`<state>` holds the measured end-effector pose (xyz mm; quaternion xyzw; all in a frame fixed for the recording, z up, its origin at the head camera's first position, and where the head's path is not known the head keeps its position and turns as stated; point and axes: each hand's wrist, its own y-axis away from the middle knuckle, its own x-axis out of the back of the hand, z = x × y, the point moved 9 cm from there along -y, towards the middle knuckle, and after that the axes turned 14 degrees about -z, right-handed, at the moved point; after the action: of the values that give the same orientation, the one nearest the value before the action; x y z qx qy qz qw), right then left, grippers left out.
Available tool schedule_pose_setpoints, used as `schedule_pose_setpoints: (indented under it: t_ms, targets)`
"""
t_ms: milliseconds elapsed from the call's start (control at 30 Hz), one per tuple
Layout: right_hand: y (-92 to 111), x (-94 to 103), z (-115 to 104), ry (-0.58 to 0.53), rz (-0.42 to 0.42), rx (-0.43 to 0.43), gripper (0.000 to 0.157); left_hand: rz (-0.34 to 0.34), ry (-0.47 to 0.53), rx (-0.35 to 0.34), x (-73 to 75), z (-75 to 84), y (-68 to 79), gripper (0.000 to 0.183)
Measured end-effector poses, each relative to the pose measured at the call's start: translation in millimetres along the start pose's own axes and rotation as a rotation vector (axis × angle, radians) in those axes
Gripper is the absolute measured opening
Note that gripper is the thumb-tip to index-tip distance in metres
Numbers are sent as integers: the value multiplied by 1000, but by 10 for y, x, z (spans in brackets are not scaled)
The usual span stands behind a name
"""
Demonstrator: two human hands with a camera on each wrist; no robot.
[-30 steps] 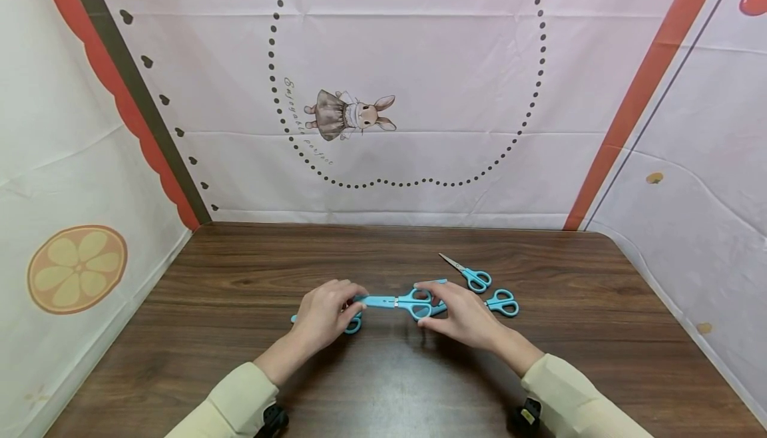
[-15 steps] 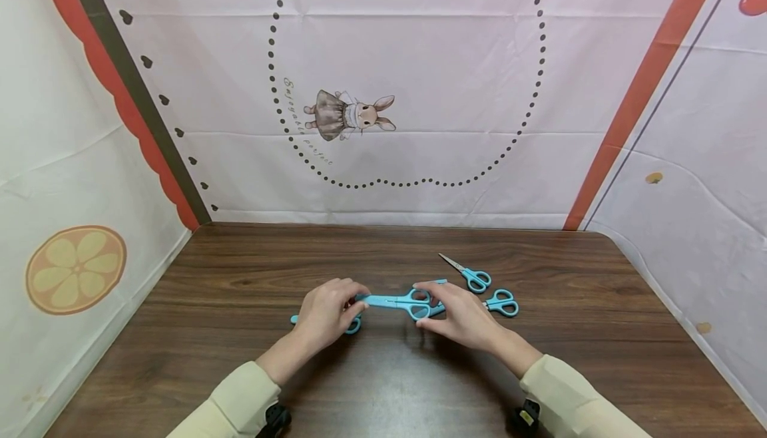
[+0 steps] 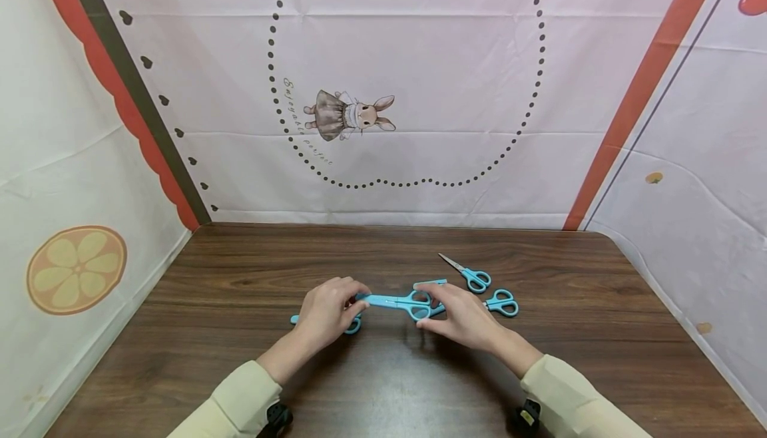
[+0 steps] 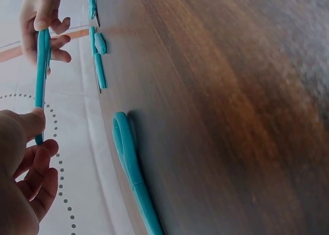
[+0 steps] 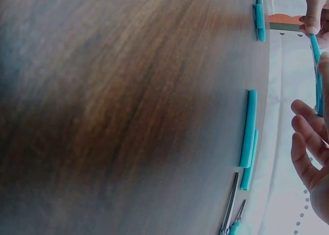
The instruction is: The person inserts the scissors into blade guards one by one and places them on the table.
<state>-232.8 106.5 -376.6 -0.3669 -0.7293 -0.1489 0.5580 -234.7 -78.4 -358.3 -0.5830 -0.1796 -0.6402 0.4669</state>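
Both hands hold one pair of light-blue scissors [image 3: 409,302] level above the table, its blades inside a matching blue sheath [image 3: 379,301]. My left hand [image 3: 328,308] pinches the tip end of the sheath between thumb and fingers. At the other end, my right hand [image 3: 463,315] grips the finger loops, thumb on the near side. The left wrist view shows the scissors [image 4: 40,75] edge-on, clear of the table. A second sheathed pair of scissors [image 4: 131,165] lies on the table, partly hidden behind my left hand in the head view.
Two unsheathed blue-handled scissors lie to the right: one [image 3: 477,281] with bare blades pointing back left, another [image 3: 502,303] partly covered by my right hand. Loose blue sheaths [image 5: 249,129] lie beside them. A printed cloth [image 3: 407,92] stands behind the dark wooden table [image 3: 383,385].
The sheath has slid farther up the blades, so the bare metal near the pivot hardly shows now. My left hand has shifted slightly right; the right hand stays almost in place.
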Motion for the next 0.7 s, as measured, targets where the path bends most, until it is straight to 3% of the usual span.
schedule_pose_setpoints:
  t_ms: [700]
  targets:
    - [-100,-54,-36,29,-24,-10,55,-26,-20,21,20,-88,36,15]
